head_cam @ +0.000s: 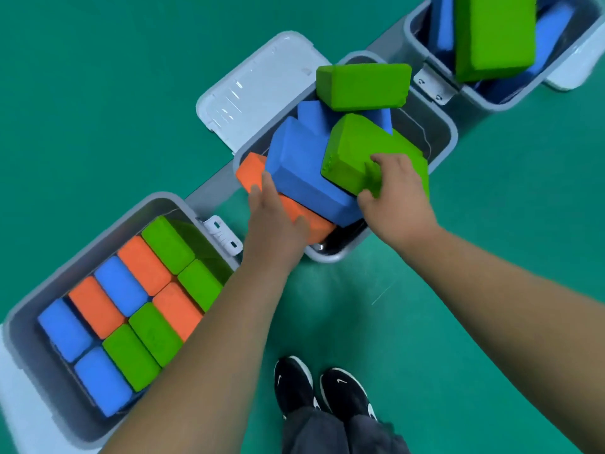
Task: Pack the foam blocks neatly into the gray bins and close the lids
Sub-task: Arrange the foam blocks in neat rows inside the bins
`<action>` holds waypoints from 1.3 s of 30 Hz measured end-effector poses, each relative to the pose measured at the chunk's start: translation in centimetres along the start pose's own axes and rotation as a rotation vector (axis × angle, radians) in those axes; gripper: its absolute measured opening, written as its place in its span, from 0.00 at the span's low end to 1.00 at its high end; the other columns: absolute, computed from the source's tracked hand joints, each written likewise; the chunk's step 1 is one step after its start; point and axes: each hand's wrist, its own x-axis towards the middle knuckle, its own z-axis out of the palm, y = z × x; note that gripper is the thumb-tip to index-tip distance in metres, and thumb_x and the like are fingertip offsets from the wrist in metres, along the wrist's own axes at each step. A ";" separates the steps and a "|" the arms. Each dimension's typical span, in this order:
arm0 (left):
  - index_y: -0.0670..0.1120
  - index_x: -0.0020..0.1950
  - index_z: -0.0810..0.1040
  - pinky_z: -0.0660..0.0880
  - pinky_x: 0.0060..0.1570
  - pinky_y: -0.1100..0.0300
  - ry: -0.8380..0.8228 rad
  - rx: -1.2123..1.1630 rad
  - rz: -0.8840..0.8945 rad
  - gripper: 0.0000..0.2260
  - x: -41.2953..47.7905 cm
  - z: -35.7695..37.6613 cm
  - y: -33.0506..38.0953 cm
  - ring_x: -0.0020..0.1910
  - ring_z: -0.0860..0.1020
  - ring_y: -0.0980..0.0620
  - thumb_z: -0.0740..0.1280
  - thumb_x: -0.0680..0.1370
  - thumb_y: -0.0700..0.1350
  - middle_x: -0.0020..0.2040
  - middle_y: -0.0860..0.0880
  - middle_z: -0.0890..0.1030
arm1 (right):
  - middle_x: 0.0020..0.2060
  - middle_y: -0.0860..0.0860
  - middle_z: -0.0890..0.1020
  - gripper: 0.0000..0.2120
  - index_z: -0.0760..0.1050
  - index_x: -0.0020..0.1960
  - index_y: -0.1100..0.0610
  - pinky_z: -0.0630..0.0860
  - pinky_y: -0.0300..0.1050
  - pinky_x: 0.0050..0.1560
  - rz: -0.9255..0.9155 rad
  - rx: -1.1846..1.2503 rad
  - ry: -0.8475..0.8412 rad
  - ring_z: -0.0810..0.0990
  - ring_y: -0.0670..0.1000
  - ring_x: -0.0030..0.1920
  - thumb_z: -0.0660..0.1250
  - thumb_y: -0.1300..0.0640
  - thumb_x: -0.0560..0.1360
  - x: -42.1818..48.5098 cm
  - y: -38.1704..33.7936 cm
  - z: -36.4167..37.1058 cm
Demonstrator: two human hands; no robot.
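Observation:
Three gray bins stand in a diagonal row on the green floor. The middle bin (pixel 445 132) holds a loose heap: an orange block (pixel 294 211), a large blue block (pixel 304 172), a green block (pixel 353 152) and another green block (pixel 363 86) on top. My left hand (pixel 271 217) grips the orange block at the bin's near edge. My right hand (pixel 396 191) grips the lower green block. The left bin (pixel 29 326) is packed with neat rows of blue, orange and green blocks. The right bin (pixel 484 96) holds a big green block (pixel 494 34) over blue ones.
The middle bin's white lid (pixel 258 83) lies open on the floor to its far left. White latches (pixel 222 234) hang on the bins' sides. My black shoes (pixel 324 391) stand on the floor below the middle bin.

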 end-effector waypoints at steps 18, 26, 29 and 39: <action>0.72 0.78 0.39 0.78 0.58 0.46 -0.082 0.026 -0.174 0.40 5.1 0.7 0.2 0.57 0.81 0.41 0.65 0.78 0.68 0.64 0.52 0.81 | 0.55 0.56 0.76 0.38 0.74 0.49 0.53 0.77 0.62 0.56 0.127 -0.139 -0.196 0.79 0.63 0.51 0.53 0.18 0.69 10.0 0.3 1.0; 0.64 0.80 0.44 0.72 0.56 0.53 0.137 -0.136 -0.363 0.39 6.0 4.8 3.5 0.61 0.79 0.44 0.66 0.79 0.67 0.63 0.54 0.78 | 0.57 0.57 0.73 0.35 0.72 0.58 0.57 0.76 0.61 0.59 -0.067 -0.176 -0.261 0.77 0.64 0.58 0.62 0.25 0.73 9.8 2.5 0.5; 0.63 0.80 0.41 0.74 0.65 0.47 0.128 -0.165 -0.379 0.41 6.6 6.1 3.1 0.63 0.79 0.42 0.67 0.79 0.62 0.68 0.49 0.78 | 0.57 0.56 0.73 0.27 0.71 0.58 0.56 0.75 0.57 0.57 -0.274 -0.236 -0.260 0.75 0.63 0.57 0.71 0.36 0.72 9.2 4.8 0.2; 0.61 0.80 0.51 0.71 0.53 0.54 0.316 -0.195 -0.331 0.37 6.6 8.3 1.5 0.60 0.80 0.44 0.70 0.78 0.62 0.68 0.51 0.79 | 0.57 0.55 0.73 0.29 0.70 0.60 0.55 0.74 0.60 0.58 -0.419 -0.186 -0.135 0.74 0.63 0.56 0.76 0.44 0.66 11.2 7.3 1.3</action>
